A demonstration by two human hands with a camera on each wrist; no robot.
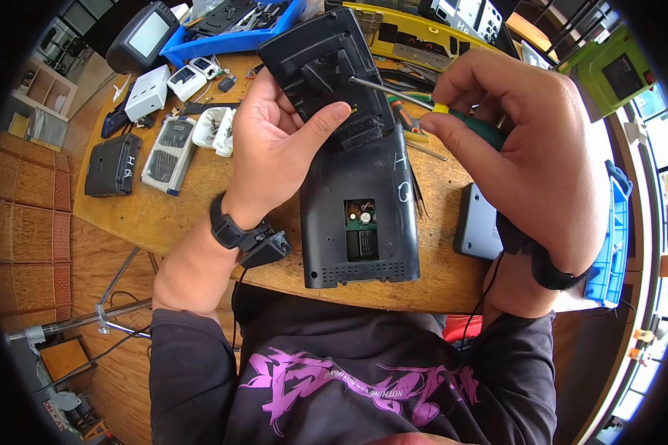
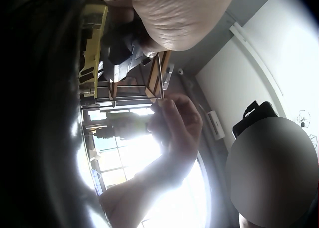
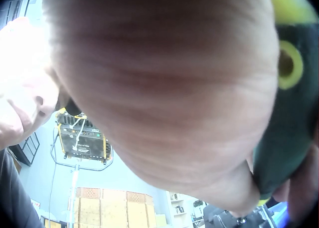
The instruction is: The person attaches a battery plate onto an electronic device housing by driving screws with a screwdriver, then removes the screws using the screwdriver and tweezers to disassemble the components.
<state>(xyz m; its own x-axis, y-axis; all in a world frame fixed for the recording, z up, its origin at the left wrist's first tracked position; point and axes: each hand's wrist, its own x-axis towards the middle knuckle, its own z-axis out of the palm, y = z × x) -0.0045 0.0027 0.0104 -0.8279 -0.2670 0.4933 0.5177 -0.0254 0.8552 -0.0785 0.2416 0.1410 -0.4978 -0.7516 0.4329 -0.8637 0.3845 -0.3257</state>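
My left hand (image 1: pixel 274 152) holds up a black plastic stand-like piece (image 1: pixel 304 52), its thumb lying across the face. Between the thumb and fingers of my right hand (image 1: pixel 534 126) is a screwdriver (image 1: pixel 482 130) with a green and yellow handle. Its metal shaft points left, and the tip overlaps the black piece near a raised rib. Below, a black device housing (image 1: pixel 323 208) marked HQ lies on the table, with a circuit board showing through its rectangular opening. The left wrist view shows my right hand (image 2: pixel 182 123) at the screwdriver shaft (image 2: pixel 161 78); the handle (image 3: pixel 291 118) fills the right wrist view's edge.
The wooden table (image 1: pixel 274 256) holds a blue bin (image 1: pixel 237 46) of black parts and a yellow toolbox (image 1: pixel 412 48) at the back. On the left are a bit case (image 1: pixel 169 154) and a black box (image 1: pixel 113 165). A grey box (image 1: pixel 479 222) lies right of the housing, and pliers (image 1: pixel 407 119) behind.
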